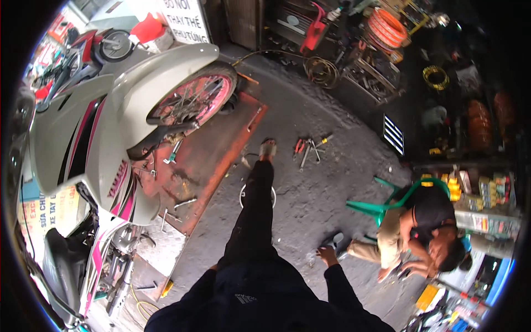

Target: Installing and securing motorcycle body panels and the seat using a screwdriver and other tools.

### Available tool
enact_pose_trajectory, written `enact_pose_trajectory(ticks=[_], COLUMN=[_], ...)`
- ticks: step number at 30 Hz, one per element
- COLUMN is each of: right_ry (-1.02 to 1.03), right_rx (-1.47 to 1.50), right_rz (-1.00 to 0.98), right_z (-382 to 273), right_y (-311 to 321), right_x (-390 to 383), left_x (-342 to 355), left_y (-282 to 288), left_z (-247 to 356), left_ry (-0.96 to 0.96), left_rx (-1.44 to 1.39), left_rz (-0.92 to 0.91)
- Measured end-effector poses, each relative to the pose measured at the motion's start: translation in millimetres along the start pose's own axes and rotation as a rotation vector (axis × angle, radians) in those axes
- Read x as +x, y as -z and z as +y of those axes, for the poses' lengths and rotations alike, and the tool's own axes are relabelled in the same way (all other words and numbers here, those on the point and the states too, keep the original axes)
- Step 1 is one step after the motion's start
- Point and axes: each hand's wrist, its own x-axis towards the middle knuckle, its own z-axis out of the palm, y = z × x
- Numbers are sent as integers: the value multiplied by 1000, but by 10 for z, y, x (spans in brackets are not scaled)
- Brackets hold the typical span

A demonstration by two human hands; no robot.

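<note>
My right hand point(327, 255) hangs low beside my dark sleeve, above the concrete floor. Its fingers look bent, but they are too small to make out whether anything is in them. A grey sandal point(334, 239) shows just past it. Only a sliver of my left hand point(214, 267) appears at my hip; its fingers are hidden. My leg stretches forward over a round white-rimmed container point(273, 197). To the left stands a white motorbike point(83, 138) with pink and black stripes. Beyond my foot lie red-handled pliers point(300, 145) and a wrench point(305, 157).
The motorbike is on a rusty red metal platform point(218, 160) with a wrench point(186, 202) and a green-handled tool point(174, 152). At right, a person point(428, 221) bends forward on a green plastic chair point(365, 207). Shelves and orange coils point(385, 27) line the far side.
</note>
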Motion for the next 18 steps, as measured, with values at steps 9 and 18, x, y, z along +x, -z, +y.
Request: enact_pose_trajectory(ticks=[9, 18], right_ry=[-1005, -889], right_rx=[1354, 701], right_rz=[71, -250], right_z=[506, 1291], right_y=[2804, 4731], right_x=[2438, 4392], left_x=[1882, 2925], left_y=[2554, 4465], left_z=[3400, 5770], left_ry=[-45, -377], left_rx=[-58, -938], left_rz=[185, 443])
